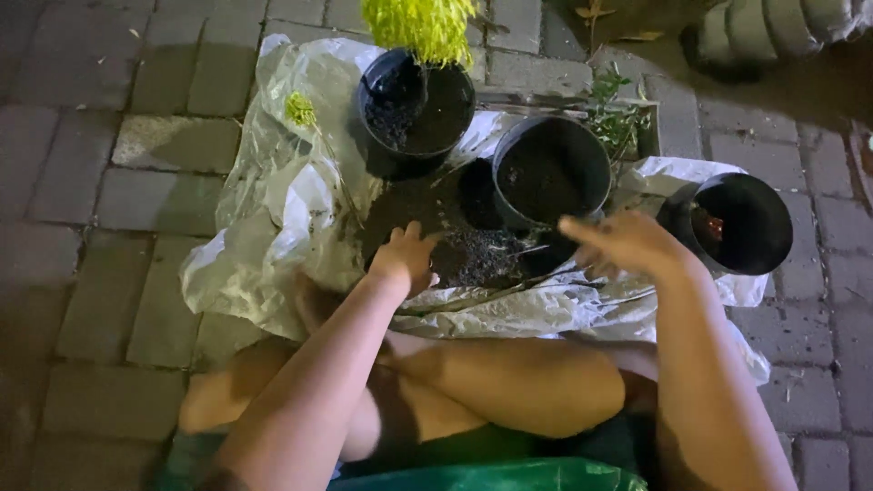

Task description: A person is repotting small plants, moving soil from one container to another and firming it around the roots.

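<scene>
I see left hand (405,257) pressing loose soil pile (455,238) on white plastic sheet (273,227), fingers curled; whether anything gripped, cannot tell. Right hand (627,245) hovers above sheet, just below middle black pot (551,171), fingers spread, empty. Pot with yellow-green plant (415,107) behind soil. Third pot (741,223) lies right.

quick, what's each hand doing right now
Left hand: open, fingers resting in the loose dark soil pile.
Right hand: open, holding nothing, beside the middle black plastic pot.
</scene>
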